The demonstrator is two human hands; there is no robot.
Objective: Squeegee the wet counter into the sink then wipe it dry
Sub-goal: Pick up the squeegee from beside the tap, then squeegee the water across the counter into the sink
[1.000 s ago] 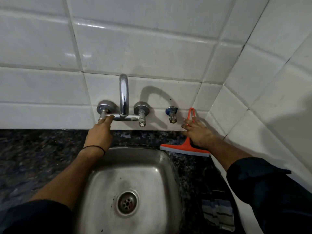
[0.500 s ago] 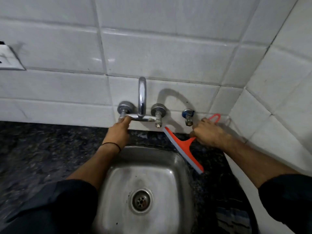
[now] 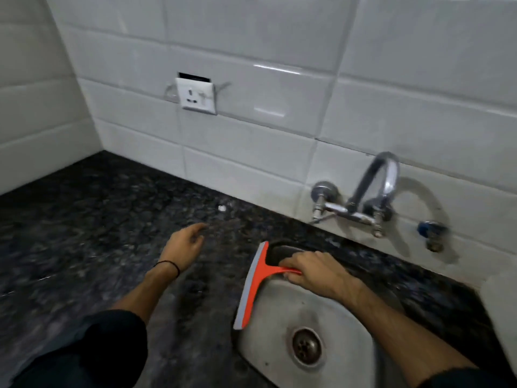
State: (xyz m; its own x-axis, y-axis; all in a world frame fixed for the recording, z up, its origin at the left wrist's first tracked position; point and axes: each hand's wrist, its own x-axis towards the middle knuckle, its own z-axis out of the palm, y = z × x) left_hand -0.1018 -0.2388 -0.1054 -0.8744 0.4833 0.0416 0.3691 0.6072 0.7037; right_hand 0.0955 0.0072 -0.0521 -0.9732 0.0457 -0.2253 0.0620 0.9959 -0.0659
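Observation:
My right hand [image 3: 316, 271] grips the handle of an orange squeegee [image 3: 256, 281]. Its grey-edged blade stands along the left rim of the steel sink [image 3: 279, 357], running from near to far. My left hand [image 3: 183, 243] hovers over the dark speckled granite counter [image 3: 92, 247] left of the sink, fingers loosely apart, holding nothing. A black band circles that wrist. The sink drain [image 3: 306, 347] sits low in the basin.
A chrome wall faucet [image 3: 363, 197] with two valve handles hangs over the sink's far side, a small blue-capped tap [image 3: 429, 233] to its right. A white wall socket [image 3: 197, 96] sits above the counter. White tiled walls close the back and left. A small white speck [image 3: 221, 208] lies on the counter.
My left hand let go of the faucet valve and moved left over the counter. My right hand carried the squeegee from the back right corner across to the sink's left rim. The view swung left.

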